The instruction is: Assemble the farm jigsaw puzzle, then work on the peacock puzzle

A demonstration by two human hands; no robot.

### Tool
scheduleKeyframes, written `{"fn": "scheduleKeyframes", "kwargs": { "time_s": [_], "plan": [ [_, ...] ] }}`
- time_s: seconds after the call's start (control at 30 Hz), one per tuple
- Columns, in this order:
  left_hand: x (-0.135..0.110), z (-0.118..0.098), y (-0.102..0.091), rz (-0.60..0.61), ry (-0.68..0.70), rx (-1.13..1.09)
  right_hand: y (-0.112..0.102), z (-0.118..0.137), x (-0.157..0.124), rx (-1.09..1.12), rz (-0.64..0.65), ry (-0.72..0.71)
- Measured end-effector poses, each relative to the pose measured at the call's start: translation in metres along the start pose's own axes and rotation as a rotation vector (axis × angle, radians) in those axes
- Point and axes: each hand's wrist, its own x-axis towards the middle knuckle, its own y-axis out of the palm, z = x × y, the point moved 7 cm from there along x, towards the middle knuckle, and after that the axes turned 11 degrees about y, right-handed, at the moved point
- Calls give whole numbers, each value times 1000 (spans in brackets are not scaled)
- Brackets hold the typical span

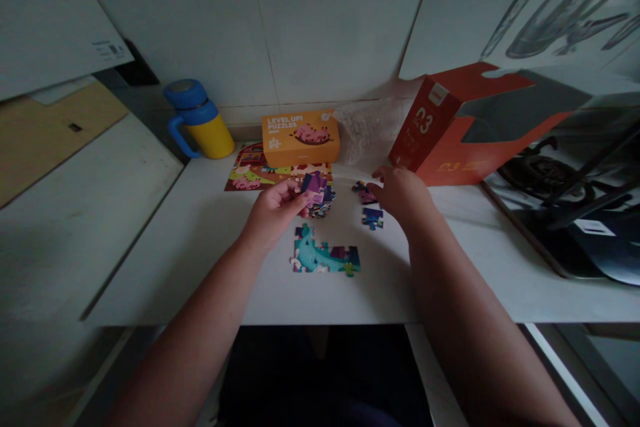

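My left hand (280, 203) pinches a few purple jigsaw puzzle pieces (315, 185) between thumb and fingers. Just beneath them, a heap of dark patterned puzzle pieces (323, 205) is partly covered. My right hand (400, 190) reaches over the white table, its fingertips apart at the edge of a purple puzzle piece (365, 193) lying there. A blue puzzle piece (373, 218) lies just below that one. Closer to me is a joined L-shaped puzzle section (320, 259) showing a teal creature, with a green bit at its lower right.
Behind my hands, an orange puzzle box (301, 137) stands on a farm picture sheet (245, 177). A blue and yellow jug (200, 120) is at left. Crumpled clear plastic (367, 130) lies beside a large red box (450, 133). A black gas stove (575, 213) borders the right.
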Motion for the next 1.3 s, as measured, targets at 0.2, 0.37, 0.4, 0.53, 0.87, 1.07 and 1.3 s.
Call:
{"fn": "scheduleKeyframes", "kwargs": {
  "time_s": [0.2,0.37,0.4,0.53,0.87,1.07,1.3],
  "plan": [
    [-2,0,3,32,29,30,-3,63,-33,712,266,-373],
    [-3,0,10,104,28,47,16,73,-38,979,415,-313],
    [-3,0,9,102,32,49,18,72,-37,1016,432,-290],
    [-2,-1,6,67,52,62,18,65,-27,1176,428,-199],
    [0,-6,-4,-53,62,68,6,52,-27,1215,482,-76],
    [1,-8,-9,-102,80,36,-2,46,-28,1135,580,-142],
    [2,-7,-10,-105,83,36,-6,34,-21,1045,646,-184]
  ]
}}
